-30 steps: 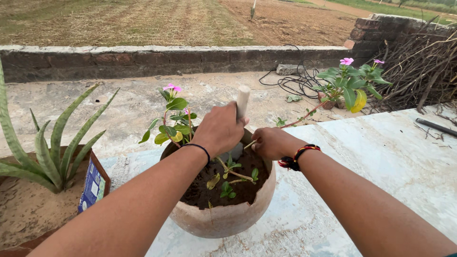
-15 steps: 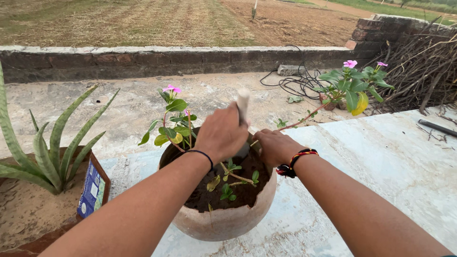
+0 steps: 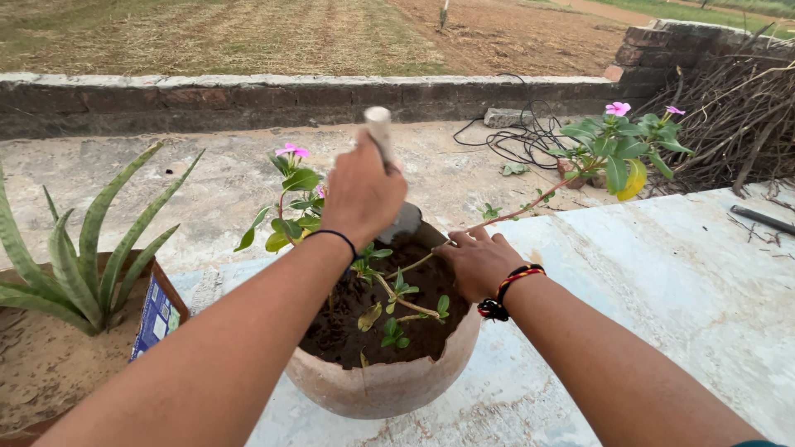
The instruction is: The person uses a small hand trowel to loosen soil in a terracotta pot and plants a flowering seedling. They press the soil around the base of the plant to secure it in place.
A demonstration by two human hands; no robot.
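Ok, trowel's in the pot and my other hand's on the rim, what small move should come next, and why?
Probably press the trowel blade a little deeper into the dark soil at the back rim, well away from the stems. The left hand grips its handle with the blade at the soil edge, the right hand steadies the clay pot, and the small flowering plant roots near the middle.

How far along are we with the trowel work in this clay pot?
Done: the clay pot is filled with dark soil and the pink-flowered plant stands in it. In hand: the left hand drives a trowel into the soil at the far rim; the right hand rests on the rim beside a long stem. Left: that stem leans out, unsettled.
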